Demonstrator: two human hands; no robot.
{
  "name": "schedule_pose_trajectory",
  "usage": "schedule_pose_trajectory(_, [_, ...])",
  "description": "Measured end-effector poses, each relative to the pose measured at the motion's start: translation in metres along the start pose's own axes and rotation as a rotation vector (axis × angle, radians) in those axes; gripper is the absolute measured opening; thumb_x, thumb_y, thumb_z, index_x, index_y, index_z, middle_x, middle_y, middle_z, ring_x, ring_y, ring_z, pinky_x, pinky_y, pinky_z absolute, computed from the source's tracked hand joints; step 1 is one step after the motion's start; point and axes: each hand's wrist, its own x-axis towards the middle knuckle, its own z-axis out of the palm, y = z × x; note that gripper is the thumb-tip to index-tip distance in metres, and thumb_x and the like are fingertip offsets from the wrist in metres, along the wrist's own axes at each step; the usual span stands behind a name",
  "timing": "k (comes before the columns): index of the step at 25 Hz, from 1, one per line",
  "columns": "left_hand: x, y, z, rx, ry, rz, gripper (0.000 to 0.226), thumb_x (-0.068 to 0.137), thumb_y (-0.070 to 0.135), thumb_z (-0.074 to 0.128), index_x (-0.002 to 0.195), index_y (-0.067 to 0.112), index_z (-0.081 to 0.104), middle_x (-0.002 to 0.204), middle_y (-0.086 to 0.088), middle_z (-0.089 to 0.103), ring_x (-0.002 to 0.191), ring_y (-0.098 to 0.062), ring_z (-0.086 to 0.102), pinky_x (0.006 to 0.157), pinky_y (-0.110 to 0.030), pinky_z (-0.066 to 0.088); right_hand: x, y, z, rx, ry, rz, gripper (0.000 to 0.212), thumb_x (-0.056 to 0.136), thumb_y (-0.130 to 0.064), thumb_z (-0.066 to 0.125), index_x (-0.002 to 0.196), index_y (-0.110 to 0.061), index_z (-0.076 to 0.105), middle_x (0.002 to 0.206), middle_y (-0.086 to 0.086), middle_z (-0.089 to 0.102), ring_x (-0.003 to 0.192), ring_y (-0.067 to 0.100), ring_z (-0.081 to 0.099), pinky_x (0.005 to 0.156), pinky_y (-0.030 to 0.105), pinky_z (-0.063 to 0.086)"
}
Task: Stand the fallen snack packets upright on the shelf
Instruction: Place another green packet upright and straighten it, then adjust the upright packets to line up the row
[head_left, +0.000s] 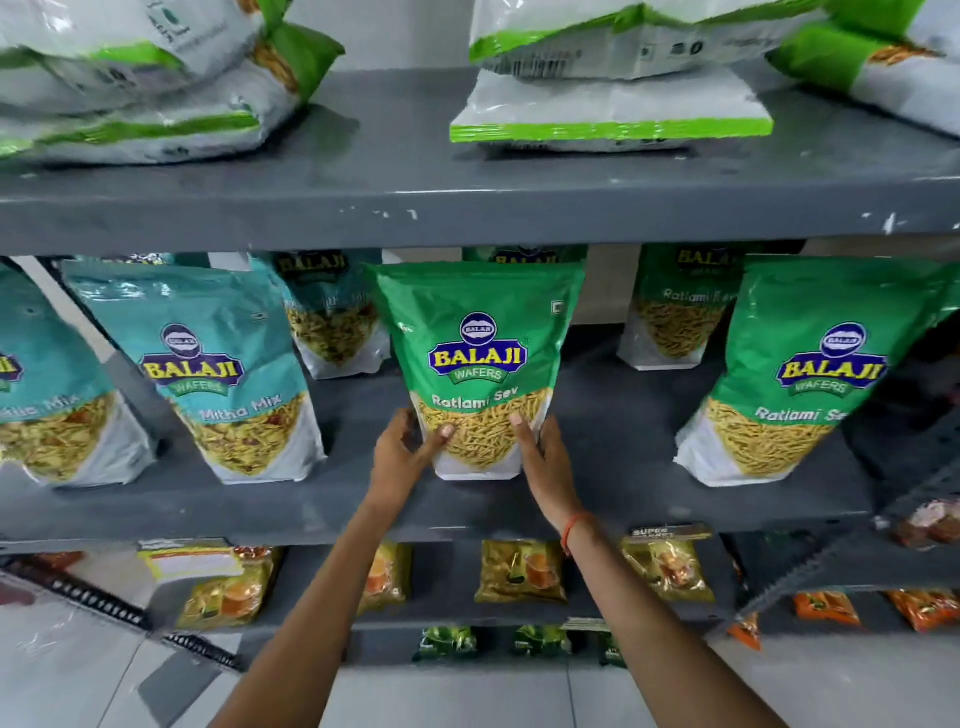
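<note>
Both hands are clamped on the lower part of a green Ratlami Sev packet (478, 364), which stands upright near the front edge of the middle shelf (597, 499), about midway along it. The left hand (402, 454) presses the packet's lower left side with the thumb laid across the clear window; the right hand (543, 457) holds the lower right side the same way, so the hands are apart with the packet's base between them. The packet looks like a glossy film pouch with a flat gusseted bottom: light for its bulk, soft in the walls, and likely slippery under dry fingers. The sev inside is brittle, so a hard squeeze through the window could crush it. The best hold seems to be where the hands already are, low on the side seams, where the fill gives the pouch some body; a grip near the empty top would only fold it over. It should stand on its own once the base sits flat. A teal Mitha Mix packet (218, 374) stands to its left and another Ratlami Sev packet (795, 374) to its right, both tilted but standing, with more behind toward the back edge. On the top shelf (363, 156), white-and-green packets (613, 111) lie flat and likely need righting next.
</note>
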Motion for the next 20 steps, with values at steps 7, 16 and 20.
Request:
schedule_pose_trajectory(7, [-0.01, 0.0, 0.028, -0.021, -0.158, -0.088, 0.048, 0.067, 0.013, 0.081, 0.109, 0.007, 0.058, 0.111, -0.009, 0.068, 0.094, -0.011, 0.065, 0.072, -0.009, 0.052, -0.004, 0.001, -0.036, -0.046, 0.033, 0.022, 0.041, 0.087, -0.046, 0.052, 0.114, -0.015, 0.055, 0.111, 0.001, 0.066, 0.108, 0.012, 0.061, 0.087, 0.021, 0.048])
schedule_pose_trajectory(16, [-0.032, 0.009, 0.055, -0.1, -0.179, -0.143, 0.048, 0.069, 0.02, 0.08, 0.11, 0.02, 0.056, 0.117, -0.006, 0.067, 0.107, -0.019, 0.063, 0.094, -0.045, 0.052, -0.022, -0.001, -0.064, 0.031, 0.011, -0.023, 0.033, 0.093, -0.027, 0.049, 0.125, -0.017, 0.049, 0.113, -0.011, 0.063, 0.099, -0.008, 0.062, 0.075, 0.005, 0.047])
schedule_pose_trajectory(20, [-0.031, 0.013, 0.055, -0.077, -0.182, -0.166, 0.049, 0.069, 0.022, 0.08, 0.11, 0.022, 0.053, 0.119, -0.007, 0.066, 0.109, -0.021, 0.062, 0.096, -0.047, 0.05, -0.022, -0.001, -0.065, 0.044, 0.003, -0.003, 0.03, 0.093, -0.03, 0.049, 0.121, -0.023, 0.048, 0.114, -0.006, 0.063, 0.108, 0.0, 0.06, 0.074, 0.006, 0.049])
